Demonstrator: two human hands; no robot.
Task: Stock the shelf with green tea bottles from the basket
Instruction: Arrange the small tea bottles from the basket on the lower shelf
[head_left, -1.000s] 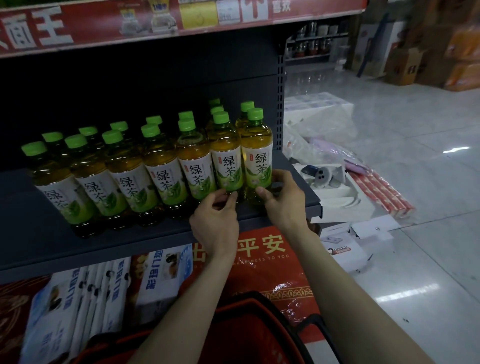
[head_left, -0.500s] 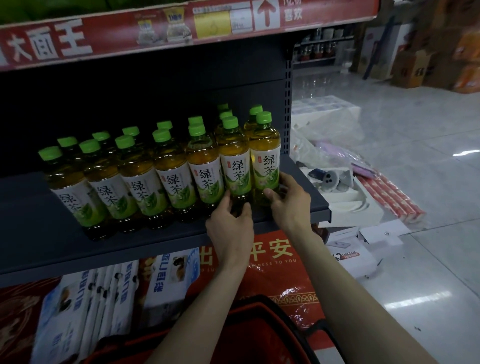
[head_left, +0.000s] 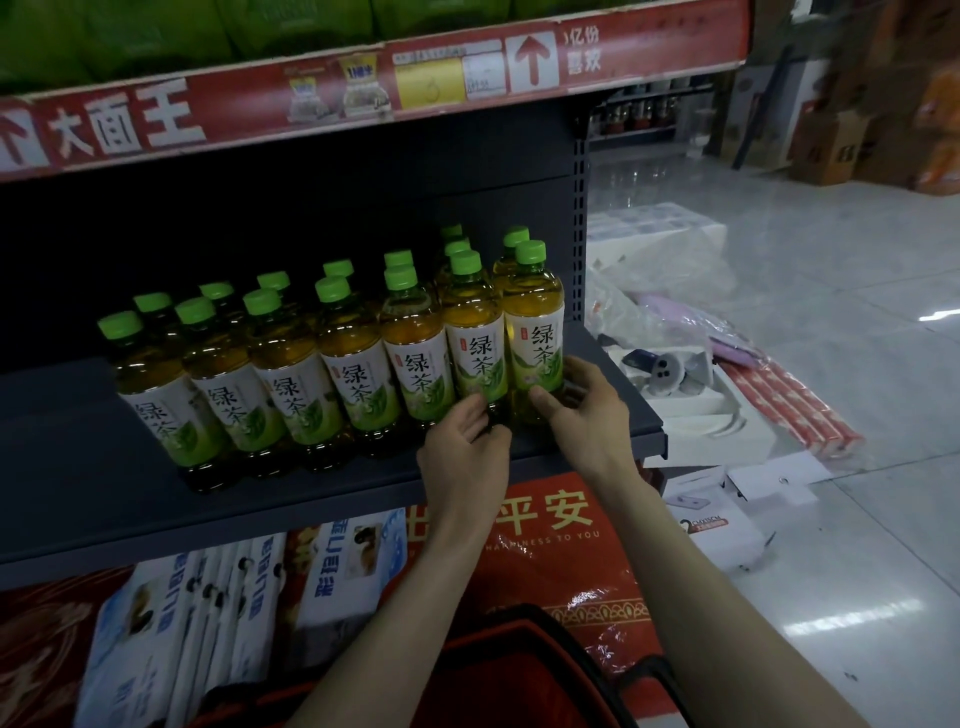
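Here, cylindrical clear-plastic green tea bottles (head_left: 291, 395) with bright green caps, amber liquid and glossy white-and-green labels stand in rows on the matte dark shelf (head_left: 311, 499). My right hand (head_left: 587, 415) curls thumb and fingers round the end bottle (head_left: 535, 332) at the shelf's right end. My left hand (head_left: 465, 457) grips the neighbouring bottle (head_left: 475, 343) at its base. The red basket (head_left: 519, 670) sits below the shelf.

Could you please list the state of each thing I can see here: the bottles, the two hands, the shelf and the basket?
green tea bottles, upright, capped, in rows.
end bottle, at the row's right, upright, held low.
second bottle, upright, held at its base.
right hand, grips the end bottle.
left hand, pinches the second bottle.
shelf, carries the bottles.
basket, below the arms, contents hidden.
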